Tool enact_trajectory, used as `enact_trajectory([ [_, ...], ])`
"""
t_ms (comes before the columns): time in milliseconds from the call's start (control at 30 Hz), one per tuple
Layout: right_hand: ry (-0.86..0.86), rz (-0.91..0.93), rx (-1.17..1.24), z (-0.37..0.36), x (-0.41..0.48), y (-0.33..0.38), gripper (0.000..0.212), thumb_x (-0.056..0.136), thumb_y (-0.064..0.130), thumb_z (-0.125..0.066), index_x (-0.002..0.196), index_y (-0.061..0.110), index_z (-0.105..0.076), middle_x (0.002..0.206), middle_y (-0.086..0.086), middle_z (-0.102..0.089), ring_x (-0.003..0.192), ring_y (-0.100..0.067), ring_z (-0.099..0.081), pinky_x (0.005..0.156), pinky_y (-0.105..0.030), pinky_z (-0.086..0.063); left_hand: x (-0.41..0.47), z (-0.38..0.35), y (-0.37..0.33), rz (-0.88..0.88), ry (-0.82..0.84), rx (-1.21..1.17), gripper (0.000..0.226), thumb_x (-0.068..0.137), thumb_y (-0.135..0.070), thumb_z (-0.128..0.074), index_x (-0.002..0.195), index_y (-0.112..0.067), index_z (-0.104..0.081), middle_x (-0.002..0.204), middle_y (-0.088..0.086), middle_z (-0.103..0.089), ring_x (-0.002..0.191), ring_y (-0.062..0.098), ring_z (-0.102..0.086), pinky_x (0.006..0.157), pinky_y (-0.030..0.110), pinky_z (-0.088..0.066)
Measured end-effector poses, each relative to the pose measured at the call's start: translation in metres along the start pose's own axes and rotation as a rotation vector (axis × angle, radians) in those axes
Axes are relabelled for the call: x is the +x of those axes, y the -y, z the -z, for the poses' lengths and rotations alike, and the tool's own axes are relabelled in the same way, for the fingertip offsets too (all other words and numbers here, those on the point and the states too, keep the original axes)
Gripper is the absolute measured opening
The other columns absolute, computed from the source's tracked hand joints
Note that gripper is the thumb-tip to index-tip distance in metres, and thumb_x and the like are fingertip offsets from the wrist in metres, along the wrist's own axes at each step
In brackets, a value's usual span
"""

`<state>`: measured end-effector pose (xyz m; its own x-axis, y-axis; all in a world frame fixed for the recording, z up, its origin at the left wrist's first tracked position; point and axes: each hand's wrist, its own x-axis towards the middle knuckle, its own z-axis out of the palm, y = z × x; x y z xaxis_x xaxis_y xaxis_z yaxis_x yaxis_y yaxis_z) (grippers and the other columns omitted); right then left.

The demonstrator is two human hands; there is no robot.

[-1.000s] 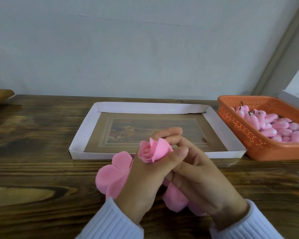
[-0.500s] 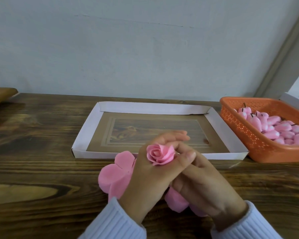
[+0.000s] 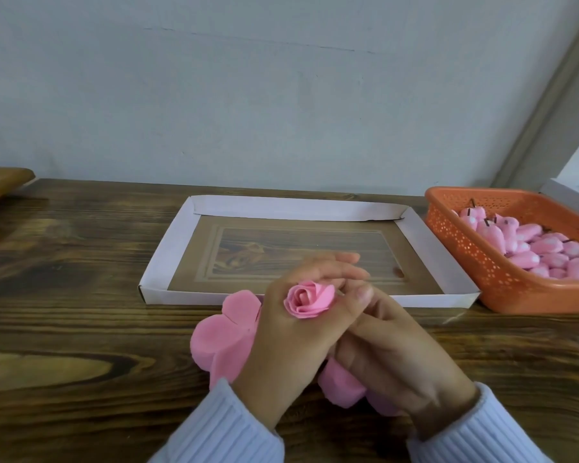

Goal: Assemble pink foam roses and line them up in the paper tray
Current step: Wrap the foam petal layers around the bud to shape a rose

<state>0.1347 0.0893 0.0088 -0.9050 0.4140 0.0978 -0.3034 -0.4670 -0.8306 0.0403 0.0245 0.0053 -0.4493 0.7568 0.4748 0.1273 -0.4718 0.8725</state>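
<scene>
Holding: the left hand point(image 3: 281, 342) gripped a rolled pink rose point(image 3: 310, 299), its fingers point(image 3: 361, 294) closed round the bloom's base, thumb pressed against the outer petal.
Helping hand: the right hand point(image 3: 398, 359) lay tucked against and partly under the left; its fingers were curled in beneath the flower, but whether they pinched the rose, a petal or nothing could not be told.
Rose position: it was held above the tabletop point(image 3: 81, 329), just in front of the near wall of the paper tray point(image 3: 168, 259), toward the tabletop's near edge.
Loose petals: a stack of flat pink petal sheets point(image 3: 224, 332) lay on the tabletop beneath and to the left of the hands, with more pink showing below the right wrist.
Bud supply: an orange basket point(image 3: 475, 262) at the right edge of the tabletop held many pink buds point(image 3: 549, 248) with dark stubs.
Tray contents: nothing stood in it; only the printed wood-grain floor showed.
Done so far: one rose looked tightly wrapped in its centre, probably short of its outer petals.
Left to do: judging by the bare tray and the full basket, nearly everything remained, namely finishing this rose, setting it in the tray and repeating to form a line.
Progress: very early.
</scene>
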Motion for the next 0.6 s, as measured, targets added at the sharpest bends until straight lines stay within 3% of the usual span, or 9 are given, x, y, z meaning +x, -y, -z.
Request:
enact_trajectory([
  [67,0.013,-0.016,0.038,0.0013,0.0007,0.0021,0.047,0.079,0.015,-0.077,0.117,-0.007,-0.060,0.120,-0.026,-0.062,0.114,-0.032,-0.060,0.098,-0.040,-0.050,0.0000,-0.0008,0.0000,0.012,-0.016,-0.002,0.016,0.076,-0.034,-0.066,0.086,-0.025,-0.074,0.111,-0.017,-0.069,0.110,0.001,-0.062,0.088,0.012,-0.046],
  [200,-0.047,-0.094,-0.067,0.0022,0.0002,0.0017,0.044,0.086,0.021,-0.058,0.119,-0.008,-0.058,0.124,-0.029,-0.059,0.113,-0.036,-0.059,0.092,-0.040,-0.052,-0.0012,-0.0027,-0.0014,0.021,0.010,-0.007,0.013,0.075,-0.031,-0.070,0.087,-0.029,-0.074,0.108,-0.016,-0.069,0.108,0.002,-0.064,0.086,0.014,-0.048],
  [367,-0.019,-0.086,-0.013,-0.0012,0.0001,0.0025,0.058,0.082,0.017,-0.062,0.125,-0.016,-0.044,0.130,-0.037,-0.049,0.118,-0.041,-0.052,0.100,-0.045,-0.046,-0.0031,-0.0027,0.0008,0.058,-0.008,0.030,0.035,0.069,-0.028,-0.080,0.102,-0.034,-0.068,0.106,-0.019,-0.070,0.104,-0.002,-0.064,0.084,0.010,-0.047],
  [467,-0.004,-0.083,0.041,0.0007,-0.0012,0.0018,0.052,0.081,0.013,-0.061,0.126,-0.012,-0.050,0.134,-0.036,-0.047,0.128,-0.044,-0.047,0.106,-0.048,-0.041,-0.0019,-0.0030,-0.0007,-0.022,-0.029,0.036,0.016,0.071,-0.034,-0.072,0.087,-0.032,-0.072,0.101,-0.015,-0.072,0.100,0.001,-0.066,0.085,0.013,-0.048],
  [600,-0.029,-0.075,0.037,0.0008,-0.0022,0.0012,0.042,0.079,0.016,-0.067,0.116,-0.005,-0.063,0.126,-0.028,-0.060,0.120,-0.036,-0.057,0.101,-0.043,-0.048,-0.0020,-0.0029,0.0017,-0.054,-0.078,-0.010,0.004,0.073,-0.030,-0.071,0.073,-0.026,-0.071,0.095,-0.011,-0.073,0.095,0.006,-0.069,0.081,0.016,-0.050],
])
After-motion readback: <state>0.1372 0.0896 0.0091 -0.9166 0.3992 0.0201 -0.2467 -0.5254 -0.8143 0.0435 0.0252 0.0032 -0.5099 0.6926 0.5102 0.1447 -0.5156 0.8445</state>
